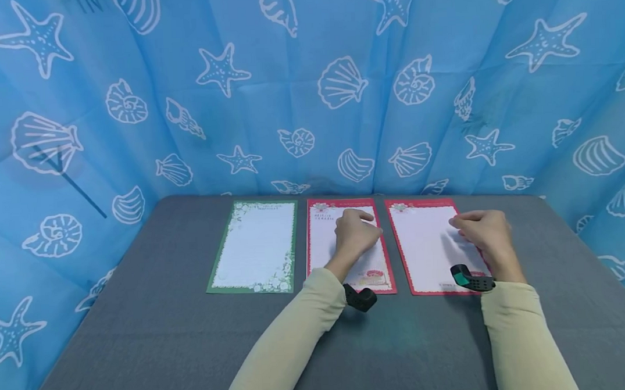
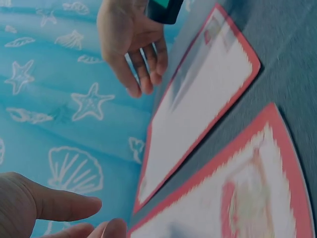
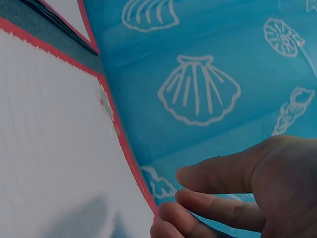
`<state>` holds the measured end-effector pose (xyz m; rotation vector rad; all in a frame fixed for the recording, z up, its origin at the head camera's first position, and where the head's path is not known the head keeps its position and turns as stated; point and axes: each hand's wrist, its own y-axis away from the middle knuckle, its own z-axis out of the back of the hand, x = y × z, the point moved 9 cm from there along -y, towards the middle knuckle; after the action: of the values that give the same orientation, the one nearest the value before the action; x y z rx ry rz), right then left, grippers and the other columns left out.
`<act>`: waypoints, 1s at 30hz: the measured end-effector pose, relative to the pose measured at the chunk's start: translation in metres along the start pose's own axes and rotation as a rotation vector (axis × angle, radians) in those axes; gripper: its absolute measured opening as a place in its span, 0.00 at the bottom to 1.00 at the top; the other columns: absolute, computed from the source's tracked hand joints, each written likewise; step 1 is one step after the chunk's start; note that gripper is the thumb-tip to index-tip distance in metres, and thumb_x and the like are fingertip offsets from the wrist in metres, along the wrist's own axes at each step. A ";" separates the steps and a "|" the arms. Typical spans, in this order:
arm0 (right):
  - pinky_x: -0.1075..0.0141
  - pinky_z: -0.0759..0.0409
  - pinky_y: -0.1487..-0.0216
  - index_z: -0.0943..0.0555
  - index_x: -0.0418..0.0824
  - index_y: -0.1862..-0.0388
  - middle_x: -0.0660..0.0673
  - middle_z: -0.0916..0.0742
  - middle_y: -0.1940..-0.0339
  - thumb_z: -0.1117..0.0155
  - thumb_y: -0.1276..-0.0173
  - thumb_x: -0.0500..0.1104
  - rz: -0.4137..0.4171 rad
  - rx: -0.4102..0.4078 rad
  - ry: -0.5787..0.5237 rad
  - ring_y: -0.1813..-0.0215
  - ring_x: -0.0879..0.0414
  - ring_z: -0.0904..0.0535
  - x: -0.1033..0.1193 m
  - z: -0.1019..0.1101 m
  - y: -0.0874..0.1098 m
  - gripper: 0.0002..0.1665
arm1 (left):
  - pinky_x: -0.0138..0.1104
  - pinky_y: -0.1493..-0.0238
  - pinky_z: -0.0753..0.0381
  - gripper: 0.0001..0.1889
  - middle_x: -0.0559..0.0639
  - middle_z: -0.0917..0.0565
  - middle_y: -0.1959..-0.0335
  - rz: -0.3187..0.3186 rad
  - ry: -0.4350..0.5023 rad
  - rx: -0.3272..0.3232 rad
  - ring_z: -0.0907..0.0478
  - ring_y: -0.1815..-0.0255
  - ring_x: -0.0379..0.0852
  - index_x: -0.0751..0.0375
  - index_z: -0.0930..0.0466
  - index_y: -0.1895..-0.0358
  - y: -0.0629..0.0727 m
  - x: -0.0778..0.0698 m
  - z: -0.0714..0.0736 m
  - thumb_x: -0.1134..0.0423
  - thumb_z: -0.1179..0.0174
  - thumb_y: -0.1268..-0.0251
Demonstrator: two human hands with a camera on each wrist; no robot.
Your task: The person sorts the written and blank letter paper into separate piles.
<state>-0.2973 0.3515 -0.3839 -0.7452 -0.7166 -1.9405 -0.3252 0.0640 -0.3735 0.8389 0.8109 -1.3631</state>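
My left hand point(image 1: 357, 234) hovers over the middle red-bordered sheet of paper point(image 1: 322, 250), thumb and fingers loosely bent with nothing between them. That sheet carries short handwriting near its top left and a printed picture low on the right. Above the right part of a second red-bordered sheet point(image 1: 425, 251) is my right hand point(image 1: 485, 234), its fingers relaxed and holding nothing. In the right wrist view, the right thumb and fingertips point(image 3: 190, 176) are slightly apart, and a hand shadow falls on the paper.
Left of these lies a green-bordered sheet point(image 1: 254, 247) with printed flowers and some writing at its top. All the sheets lie on a grey cloth-covered table point(image 1: 156, 341). Behind it hangs a blue curtain point(image 1: 266, 104) with white shells and starfish. Each wrist wears a black band point(image 1: 476, 281).
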 end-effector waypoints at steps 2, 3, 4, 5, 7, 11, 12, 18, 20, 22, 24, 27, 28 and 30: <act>0.55 0.23 0.55 0.22 0.28 0.36 0.28 0.21 0.39 0.38 0.25 0.52 0.036 0.005 0.017 0.50 0.41 0.23 0.006 -0.005 0.001 0.32 | 0.43 0.58 0.21 0.13 0.44 0.15 0.78 -0.014 0.004 -0.007 0.19 0.60 0.50 0.60 0.10 0.54 -0.001 0.002 0.008 0.66 0.27 0.45; 0.55 0.23 0.55 0.22 0.28 0.37 0.28 0.21 0.41 0.37 0.26 0.51 0.056 0.006 0.026 0.51 0.41 0.22 0.009 -0.008 0.002 0.31 | 0.43 0.58 0.21 0.13 0.43 0.15 0.78 -0.018 0.003 -0.009 0.19 0.59 0.50 0.60 0.10 0.54 -0.001 0.004 0.012 0.65 0.28 0.45; 0.55 0.23 0.56 0.21 0.28 0.38 0.28 0.20 0.43 0.37 0.26 0.51 0.075 0.008 0.036 0.52 0.41 0.22 0.013 -0.011 0.002 0.30 | 0.43 0.58 0.22 0.13 0.42 0.15 0.78 -0.021 0.002 -0.015 0.20 0.59 0.49 0.60 0.10 0.55 -0.002 0.006 0.016 0.65 0.28 0.45; 0.55 0.23 0.57 0.21 0.27 0.39 0.28 0.19 0.44 0.37 0.26 0.51 0.094 0.011 0.048 0.53 0.41 0.22 0.016 -0.015 0.003 0.30 | 0.43 0.59 0.22 0.13 0.42 0.15 0.77 -0.021 0.000 -0.018 0.19 0.59 0.49 0.60 0.11 0.54 -0.002 0.009 0.020 0.65 0.27 0.44; 0.55 0.23 0.56 0.20 0.27 0.40 0.29 0.18 0.46 0.36 0.26 0.50 0.125 0.023 0.068 0.52 0.41 0.22 0.022 -0.023 0.006 0.29 | 0.42 0.61 0.22 0.13 0.42 0.15 0.75 -0.020 -0.002 -0.027 0.20 0.58 0.48 0.59 0.11 0.55 -0.003 0.014 0.027 0.63 0.27 0.44; 0.55 0.23 0.57 0.19 0.28 0.43 0.29 0.17 0.47 0.35 0.27 0.49 0.181 0.044 0.098 0.52 0.41 0.22 0.034 -0.035 0.011 0.26 | 0.38 0.65 0.19 0.13 0.45 0.14 0.72 -0.036 -0.004 -0.042 0.19 0.61 0.47 0.62 0.11 0.54 -0.006 0.024 0.043 0.64 0.27 0.43; 0.56 0.23 0.58 0.18 0.28 0.44 0.29 0.17 0.47 0.35 0.28 0.49 0.197 0.045 0.102 0.53 0.41 0.22 0.036 -0.038 0.012 0.25 | 0.38 0.65 0.19 0.14 0.46 0.13 0.71 -0.042 -0.008 -0.047 0.18 0.63 0.46 0.62 0.11 0.54 -0.006 0.026 0.047 0.64 0.27 0.43; 0.62 0.24 0.62 0.15 0.29 0.47 0.31 0.14 0.50 0.33 0.29 0.47 0.297 0.069 0.096 0.56 0.46 0.20 0.051 -0.051 0.020 0.22 | 0.42 0.62 0.16 0.15 0.49 0.12 0.68 -0.050 -0.027 -0.067 0.15 0.63 0.49 0.64 0.12 0.51 -0.008 0.043 0.071 0.65 0.28 0.42; 0.63 0.23 0.62 0.16 0.29 0.47 0.31 0.14 0.51 0.33 0.29 0.47 0.309 0.091 0.090 0.57 0.47 0.19 0.054 -0.056 0.021 0.23 | 0.44 0.60 0.17 0.15 0.50 0.12 0.69 -0.053 -0.030 -0.077 0.15 0.63 0.50 0.64 0.12 0.51 -0.007 0.047 0.080 0.65 0.28 0.42; 0.63 0.22 0.61 0.16 0.29 0.47 0.32 0.13 0.51 0.33 0.29 0.47 0.319 0.113 0.090 0.57 0.47 0.19 0.056 -0.062 0.022 0.23 | 0.45 0.59 0.17 0.16 0.50 0.12 0.68 -0.054 -0.038 -0.089 0.15 0.63 0.49 0.64 0.12 0.50 -0.007 0.051 0.088 0.65 0.28 0.42; 0.62 0.22 0.61 0.16 0.30 0.47 0.32 0.13 0.52 0.33 0.29 0.48 0.335 0.136 0.090 0.57 0.47 0.18 0.060 -0.068 0.025 0.23 | 0.45 0.58 0.17 0.16 0.50 0.12 0.68 -0.055 -0.049 -0.102 0.15 0.63 0.49 0.65 0.12 0.50 -0.006 0.056 0.095 0.65 0.28 0.42; 0.62 0.22 0.62 0.16 0.29 0.47 0.33 0.12 0.54 0.33 0.29 0.46 0.372 0.159 0.087 0.57 0.48 0.17 0.065 -0.077 0.028 0.21 | 0.45 0.58 0.16 0.17 0.50 0.12 0.66 -0.048 -0.052 -0.111 0.14 0.63 0.48 0.64 0.13 0.48 -0.006 0.064 0.103 0.65 0.28 0.41; 0.62 0.22 0.62 0.16 0.29 0.48 0.34 0.12 0.55 0.34 0.29 0.45 0.382 0.168 0.087 0.57 0.48 0.16 0.067 -0.080 0.029 0.21 | 0.45 0.57 0.16 0.17 0.50 0.11 0.66 -0.044 -0.052 -0.115 0.14 0.63 0.48 0.64 0.13 0.48 -0.005 0.067 0.105 0.64 0.28 0.41; 0.61 0.22 0.62 0.16 0.29 0.48 0.35 0.11 0.57 0.34 0.29 0.44 0.395 0.187 0.087 0.58 0.48 0.16 0.069 -0.086 0.031 0.20 | 0.45 0.59 0.16 0.16 0.50 0.11 0.66 -0.032 -0.057 -0.123 0.14 0.64 0.47 0.63 0.13 0.48 -0.005 0.073 0.107 0.64 0.28 0.40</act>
<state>-0.3157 0.2380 -0.3831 -0.6289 -0.6333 -1.5166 -0.3265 -0.0656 -0.3859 0.6910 0.8583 -1.3447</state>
